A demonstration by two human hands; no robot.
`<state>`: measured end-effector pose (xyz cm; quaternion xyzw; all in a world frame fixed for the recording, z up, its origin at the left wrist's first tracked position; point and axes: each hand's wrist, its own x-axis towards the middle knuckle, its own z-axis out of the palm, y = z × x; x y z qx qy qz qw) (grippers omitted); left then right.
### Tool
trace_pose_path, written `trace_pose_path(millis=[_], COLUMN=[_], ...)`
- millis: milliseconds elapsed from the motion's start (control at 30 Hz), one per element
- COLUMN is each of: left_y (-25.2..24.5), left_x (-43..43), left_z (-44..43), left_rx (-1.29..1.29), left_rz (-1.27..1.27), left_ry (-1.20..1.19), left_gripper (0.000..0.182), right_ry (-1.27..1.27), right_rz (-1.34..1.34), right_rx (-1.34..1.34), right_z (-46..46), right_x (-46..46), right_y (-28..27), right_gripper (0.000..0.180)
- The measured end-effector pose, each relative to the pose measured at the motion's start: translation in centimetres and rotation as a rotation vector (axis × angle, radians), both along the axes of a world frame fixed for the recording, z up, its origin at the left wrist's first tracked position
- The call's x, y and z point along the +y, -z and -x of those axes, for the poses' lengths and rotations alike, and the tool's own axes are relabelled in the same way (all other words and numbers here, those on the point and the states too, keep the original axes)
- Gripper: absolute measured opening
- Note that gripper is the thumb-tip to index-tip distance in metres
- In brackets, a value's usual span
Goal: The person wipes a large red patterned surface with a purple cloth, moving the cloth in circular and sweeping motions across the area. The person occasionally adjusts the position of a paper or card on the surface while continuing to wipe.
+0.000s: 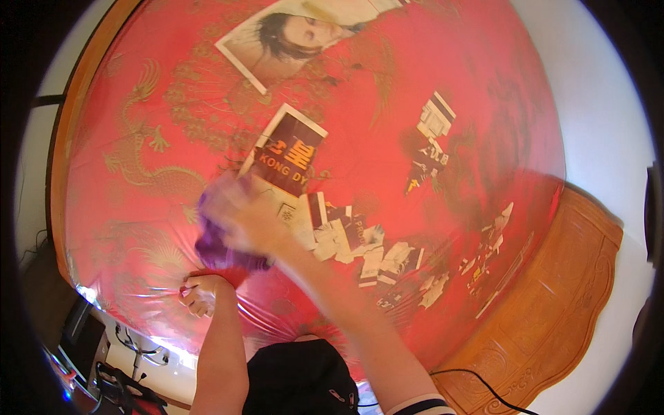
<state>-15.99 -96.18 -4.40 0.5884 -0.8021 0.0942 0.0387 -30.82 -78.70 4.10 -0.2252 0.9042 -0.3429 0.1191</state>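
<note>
My right hand, blurred, rests over a crumpled purple cloth on a glossy red cover patterned with gold dragons. Whether its fingers grip the cloth cannot be told. My left hand is closed on a gathered fold of the red cover, just below the cloth. Beyond the right hand lies a dark printed card with a pale border and orange lettering. Torn-looking pale and dark printed pieces run from it towards the lower right.
A large portrait print lies at the top. More printed scraps are at the right. A carved wooden headboard stands at the lower right, a black cable beside it. A wooden edge borders the left; a metal-legged stand is at lower left.
</note>
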Motion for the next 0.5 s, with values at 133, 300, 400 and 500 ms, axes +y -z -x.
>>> trace_pose_path(millis=[133, 300, 400, 500], left_y=[0.4, -0.6, 0.0, -0.2], left_x=[-1.8, 1.5, -0.2, -0.9], left_z=[0.4, 1.8, 1.9, 1.9], left_rx=[0.007, -0.033, -0.037, -0.036], left_rz=[0.043, 0.035, 0.074, 0.106], left_ry=[0.015, 0.059, 0.067, 0.090], left_gripper=[0.044, 0.044, 0.044, 0.044], right_ry=[0.772, 1.437, 1.761, 1.453], right_rz=[-0.358, -0.714, -0.532, -0.316], right_rx=[0.167, 0.004, -0.058, -0.050], right_z=[-0.4, -16.9, -21.4, -16.5], right_x=[17.6, 36.8, 32.8, 21.7], right_y=[-0.3, -0.4, 1.0, 0.8], right_gripper=[0.068, 0.061, 0.061, 0.062])
